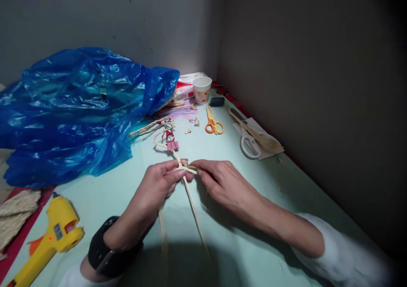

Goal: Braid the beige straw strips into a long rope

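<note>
Both of my hands meet over the middle of the table around a thin braid of pale straw-like strips [194, 208]. My left hand [160, 177] pinches the braid between thumb and fingers where the strips cross. Close beside it, my right hand [219, 179] grips one strip between thumb and forefinger. Loose ends hang down toward me, one long and pointed. Just beyond my fingers, a pink binder clip [172, 145] sits on the braid, with a red clip [169, 136] behind it. The braid's far end curls to the left there.
A yellow glue gun [60, 225] lies at lower left, its small light lit. A large blue plastic bag [79, 109] fills the left side. Farther back are orange-yellow scissors [213, 121], a paper cup [202, 93] and a dark thread spool [217, 102]. White-handled scissors [249, 146] lie right.
</note>
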`<action>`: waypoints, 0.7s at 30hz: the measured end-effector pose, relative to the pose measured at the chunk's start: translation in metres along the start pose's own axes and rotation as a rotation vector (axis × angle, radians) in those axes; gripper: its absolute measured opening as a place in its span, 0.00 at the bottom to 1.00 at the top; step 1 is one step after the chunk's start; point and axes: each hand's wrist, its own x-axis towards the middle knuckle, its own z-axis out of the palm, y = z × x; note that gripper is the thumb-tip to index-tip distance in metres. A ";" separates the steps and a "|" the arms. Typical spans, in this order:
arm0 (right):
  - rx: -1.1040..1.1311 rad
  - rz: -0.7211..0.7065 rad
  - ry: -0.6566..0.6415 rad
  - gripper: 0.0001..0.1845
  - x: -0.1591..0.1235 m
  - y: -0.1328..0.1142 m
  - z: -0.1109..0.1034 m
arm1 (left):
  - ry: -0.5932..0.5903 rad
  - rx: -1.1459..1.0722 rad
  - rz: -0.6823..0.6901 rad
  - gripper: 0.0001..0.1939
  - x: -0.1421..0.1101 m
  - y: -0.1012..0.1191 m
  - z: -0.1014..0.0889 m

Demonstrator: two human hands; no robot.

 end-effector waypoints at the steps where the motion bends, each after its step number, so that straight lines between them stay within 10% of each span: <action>1: -0.012 0.001 -0.024 0.16 0.000 -0.001 0.000 | -0.024 -0.015 0.003 0.12 0.000 0.001 -0.001; 13: -0.063 -0.012 -0.056 0.16 0.000 -0.002 0.003 | -0.108 -0.057 0.024 0.05 0.002 0.002 -0.006; 21: -0.163 0.026 -0.037 0.13 0.000 -0.004 0.001 | 0.055 -0.032 -0.004 0.06 0.001 0.001 0.003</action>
